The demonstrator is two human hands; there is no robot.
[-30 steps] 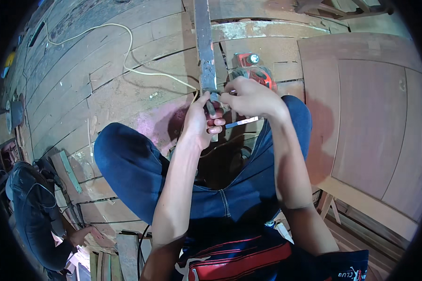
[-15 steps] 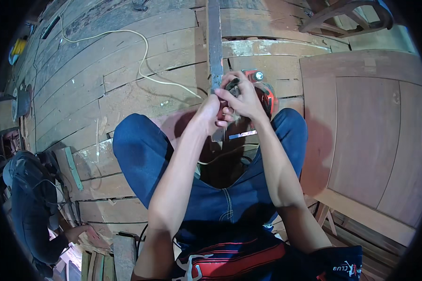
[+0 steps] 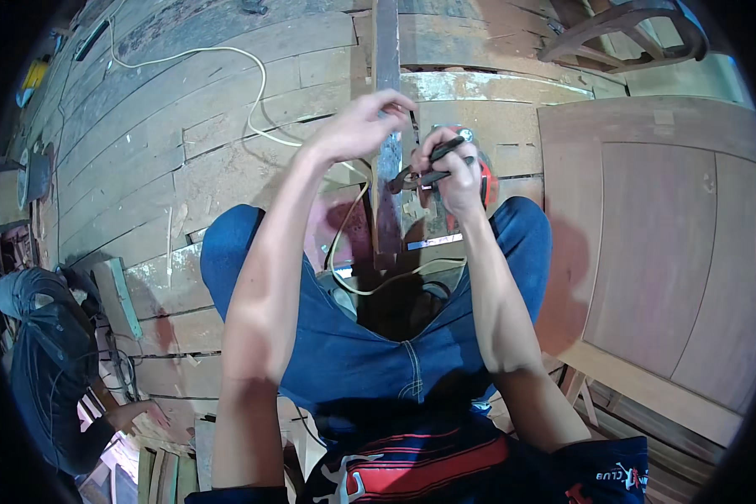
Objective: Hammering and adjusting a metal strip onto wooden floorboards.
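Note:
A long dark wooden beam [image 3: 387,67] runs away from me between my knees. My right hand [image 3: 456,172] is wrapped round the dark handles of a pair of pincers [image 3: 433,178]. Their jaws rest at the beam's right side, near its close end; whether they grip anything there is too small to tell. Over the beam, a little farther off, my left hand [image 3: 357,126] is raised with fingers curved and apart, and nothing visible in them. A red power tool [image 3: 489,183] lies just beyond my right hand, partly hidden by it.
A pale cable [image 3: 265,84] snakes across the plank floor [image 3: 227,160] and loops under the beam near my feet. A wooden panel [image 3: 647,227] stands at right, with a curved wooden frame [image 3: 630,25] behind it. Another person [image 3: 50,353] crouches at far left.
My hands were together at the beam and have parted. The left moved up and away; the right turned, its pincers now plain to see. The cable near the beam has shifted.

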